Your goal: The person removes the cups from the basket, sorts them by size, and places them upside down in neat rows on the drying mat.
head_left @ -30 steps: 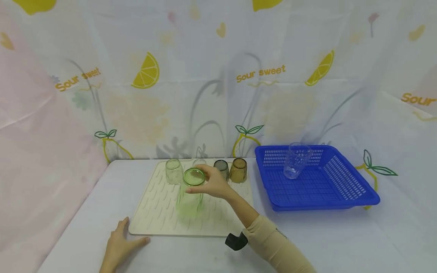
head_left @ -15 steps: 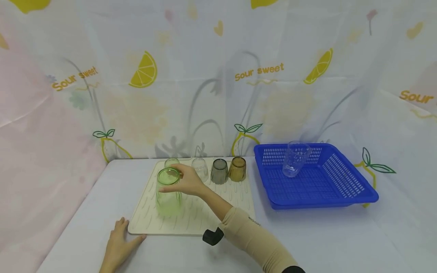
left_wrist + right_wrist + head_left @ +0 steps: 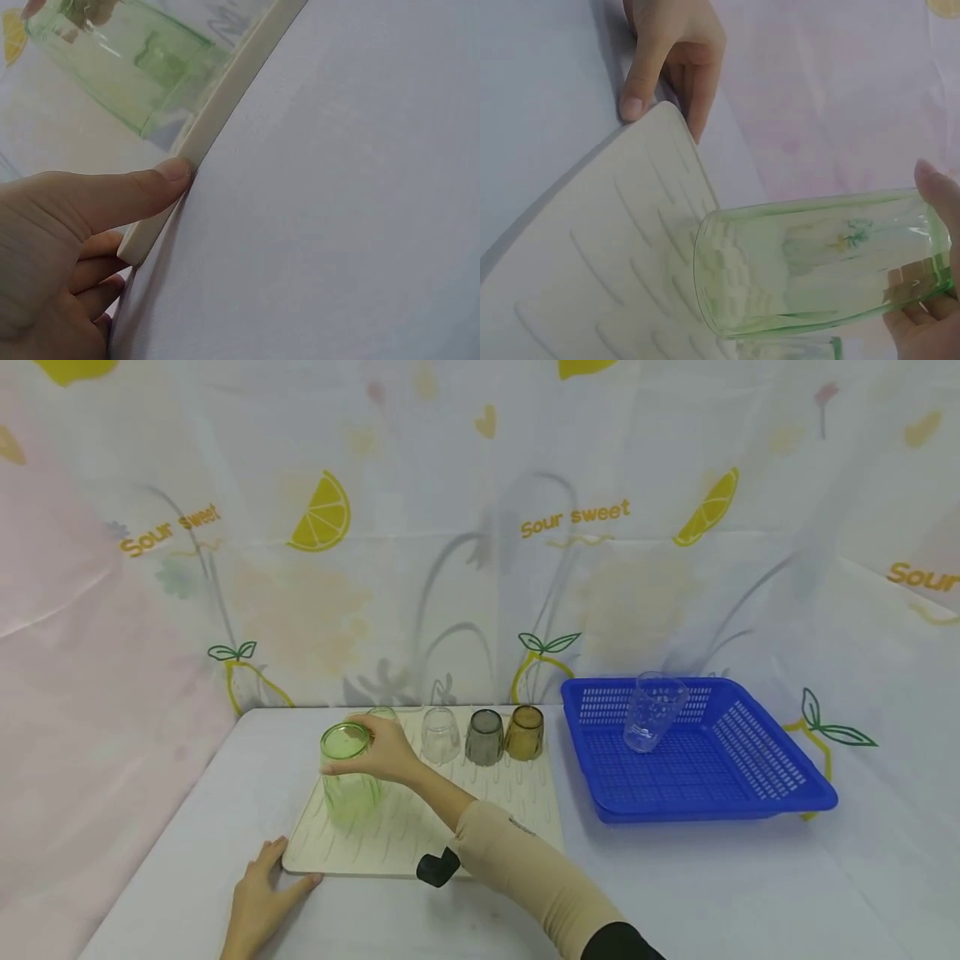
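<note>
My right hand [image 3: 378, 750] grips a tall green drinking glass [image 3: 352, 793] by its base, thumb and fingers on opposite sides. The glass is upside down over the left part of a cream drying mat [image 3: 420, 835]; whether its rim touches the mat I cannot tell. In the right wrist view the green glass [image 3: 817, 262] shows its wide mouth toward the ridged mat [image 3: 607, 225]. My left hand [image 3: 262, 897] lies at the mat's front left corner, thumb [image 3: 142, 196] against the front edge and fingers extended along the left side.
Along the mat's back edge stand upturned glasses: a clear one [image 3: 440, 735], a grey one [image 3: 484, 739], an amber one [image 3: 524, 733] and a pale green one [image 3: 382, 713], mostly hidden. A blue basket [image 3: 712, 810] at the right holds a tilted clear glass [image 3: 652, 714].
My right hand has carried the green glass leftward over the mat, uncovering the clear glass and hiding most of the pale green one. My left hand stays at the corner.
</note>
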Demonstrator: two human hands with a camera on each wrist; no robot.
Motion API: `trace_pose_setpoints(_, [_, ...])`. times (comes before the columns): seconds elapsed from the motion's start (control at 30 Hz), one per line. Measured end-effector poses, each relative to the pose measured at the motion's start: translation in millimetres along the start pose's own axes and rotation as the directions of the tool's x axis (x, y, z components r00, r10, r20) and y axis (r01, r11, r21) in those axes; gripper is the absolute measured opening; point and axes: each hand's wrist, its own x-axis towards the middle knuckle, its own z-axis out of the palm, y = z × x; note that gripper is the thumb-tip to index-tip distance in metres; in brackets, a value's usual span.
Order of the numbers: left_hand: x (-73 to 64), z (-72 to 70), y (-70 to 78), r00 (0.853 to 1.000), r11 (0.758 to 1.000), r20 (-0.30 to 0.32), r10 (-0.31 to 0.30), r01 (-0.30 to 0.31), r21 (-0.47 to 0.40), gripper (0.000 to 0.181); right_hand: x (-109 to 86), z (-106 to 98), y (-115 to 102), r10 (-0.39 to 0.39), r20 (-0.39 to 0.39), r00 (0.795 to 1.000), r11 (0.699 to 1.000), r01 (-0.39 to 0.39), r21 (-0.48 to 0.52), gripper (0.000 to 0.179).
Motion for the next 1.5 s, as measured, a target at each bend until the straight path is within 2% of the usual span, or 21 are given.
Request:
trace_pose_setpoints(0.13, [-0.1,1.2,0.9,0.999,1.000,-0.023,0.027,-0.027,-0.010,0.081,3.0,4,1,0.005,0.007,1.000,1.000,-0.005,-0.018,0.058])
trace_pose_setpoints(0.4, [1.1,0.1,2.5,1.000,1.000,0.011,-0.007,0.007,0.002,0.081,5.0,14,7,0.020,0.006,1.000,0.996,-0.020,-0.084,0.064])
trace_pose_setpoints(0.53, [1.4,1.4,1.7,1.000,1.000,0.012,-0.001,0.001,0.001,0.081,5.4,18,8,0.050,0.000,0.999,0.995,-0.049,-0.085,0.068])
trace_pose_setpoints(0.7, [0.7,2.6,0.1,1.000,1.000,-0.010,0.009,-0.009,0.016,0.080,4.7,19,4,0.113,0.032,0.993,0.990,-0.110,-0.087,0.075])
trace_pose_setpoints(0.93, [1.8,2.8,-0.7,1.000,0.999,-0.012,0.018,-0.017,0.029,0.079,1.2,17,5,0.133,0.079,0.988,0.984,-0.122,-0.127,0.084])
trace_pose_setpoints(1.0, [1.7,2.4,-0.2,1.000,0.999,-0.011,0.014,-0.014,0.037,0.079,-1.5,16,6,0.146,0.086,0.986,0.983,-0.134,-0.130,0.088])
trace_pose_setpoints(1.3, [0.3,2.0,0.5,1.000,0.999,-0.018,0.017,-0.017,0.047,0.079,-15.3,-8,10,0.188,0.129,0.974,0.982,-0.190,0.004,0.092])
trace_pose_setpoints(1.4, [0.1,2.5,0.3,0.999,0.999,-0.024,0.023,-0.022,0.047,0.079,-19.3,-18,11,0.198,0.152,0.968,0.980,-0.200,-0.002,0.092])
trace_pose_setpoints(1.5, [0.3,3.1,1.1,0.999,0.999,-0.025,0.023,-0.022,0.046,0.079,-24.0,-31,12,0.175,0.167,0.970,0.984,-0.177,-0.003,0.091])
